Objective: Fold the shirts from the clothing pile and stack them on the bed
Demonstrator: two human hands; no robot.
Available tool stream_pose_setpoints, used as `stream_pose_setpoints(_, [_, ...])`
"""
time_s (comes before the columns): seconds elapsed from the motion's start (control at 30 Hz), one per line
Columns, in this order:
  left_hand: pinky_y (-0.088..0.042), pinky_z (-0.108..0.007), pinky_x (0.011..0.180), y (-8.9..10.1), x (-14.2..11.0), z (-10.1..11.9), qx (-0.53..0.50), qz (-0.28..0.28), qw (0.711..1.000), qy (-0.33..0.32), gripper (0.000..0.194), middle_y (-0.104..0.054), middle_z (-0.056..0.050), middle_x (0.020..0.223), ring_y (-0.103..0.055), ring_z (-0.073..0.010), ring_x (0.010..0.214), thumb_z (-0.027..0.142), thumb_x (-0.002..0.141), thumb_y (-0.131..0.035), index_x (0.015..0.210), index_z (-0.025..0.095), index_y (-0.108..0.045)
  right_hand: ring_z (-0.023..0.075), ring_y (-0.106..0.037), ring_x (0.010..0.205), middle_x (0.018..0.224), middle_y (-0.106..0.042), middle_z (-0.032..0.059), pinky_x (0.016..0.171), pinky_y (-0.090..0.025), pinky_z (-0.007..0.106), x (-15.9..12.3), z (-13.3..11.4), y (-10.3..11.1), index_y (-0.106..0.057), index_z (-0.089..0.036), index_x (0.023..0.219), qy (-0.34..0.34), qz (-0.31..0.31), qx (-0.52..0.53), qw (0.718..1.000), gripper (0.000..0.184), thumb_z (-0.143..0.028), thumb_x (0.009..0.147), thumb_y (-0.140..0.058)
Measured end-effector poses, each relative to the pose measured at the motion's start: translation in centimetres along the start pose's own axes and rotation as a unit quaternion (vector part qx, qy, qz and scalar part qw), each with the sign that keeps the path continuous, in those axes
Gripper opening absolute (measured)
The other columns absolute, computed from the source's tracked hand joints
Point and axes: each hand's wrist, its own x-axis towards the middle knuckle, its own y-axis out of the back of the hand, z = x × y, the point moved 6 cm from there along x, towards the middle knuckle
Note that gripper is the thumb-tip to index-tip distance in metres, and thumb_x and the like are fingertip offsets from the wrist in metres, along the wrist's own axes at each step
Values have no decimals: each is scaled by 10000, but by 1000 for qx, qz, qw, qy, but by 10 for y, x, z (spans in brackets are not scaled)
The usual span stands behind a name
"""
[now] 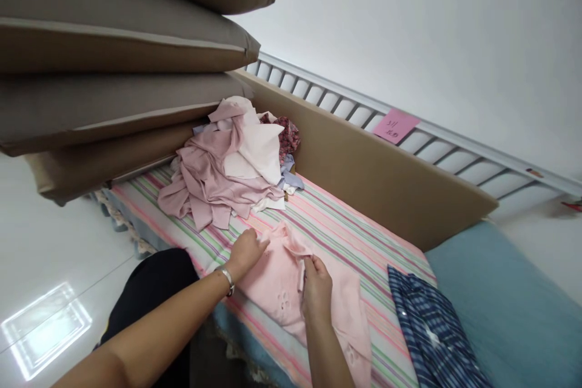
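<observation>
A light pink shirt (282,282) with a collar and small cut-out patterns lies spread on the striped bed sheet (364,236). My left hand (246,253), with a metal band at the wrist, is closed on the shirt's upper left edge near the collar. At the collar's right end, my right hand (317,284) pinches the fabric between thumb and fingers. Part of the shirt is hidden behind my right forearm. To the right, a dark blue checked garment (431,330) lies folded on the sheet.
A heap of crumpled mauve and white clothes (218,163) sits farther back. Thick brown cushions (118,97) are stacked at the left. A brown board (354,163) and a white railing (327,103) with a pink note (395,126) run behind. A blue-green cloth (504,297) covers the right side.
</observation>
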Motion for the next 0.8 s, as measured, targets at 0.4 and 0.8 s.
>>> stream_pose_setpoints(0.4, [-363, -327, 883, -12, -10, 25, -106, -24, 987, -114, 186, -630, -102, 919, -541, -229, 972, 294, 837, -527, 758, 190, -659, 116, -428, 503, 482, -435, -75, 477, -330, 227, -6, -1, -3, -614, -192, 778, -20, 1, 38, 999, 324, -502, 701, -559])
stream_pose_setpoints(0.8, [-385, -243, 554, -37, 13, -14, -343, -91, 927, 126, 296, -598, -6, 681, -578, -177, 676, 371, 665, -700, 786, 157, -535, 109, -474, 536, 585, -528, -67, 492, -356, 214, -8, -7, -4, -601, -203, 854, -83, 3, 88, 993, 286, -446, 705, -579])
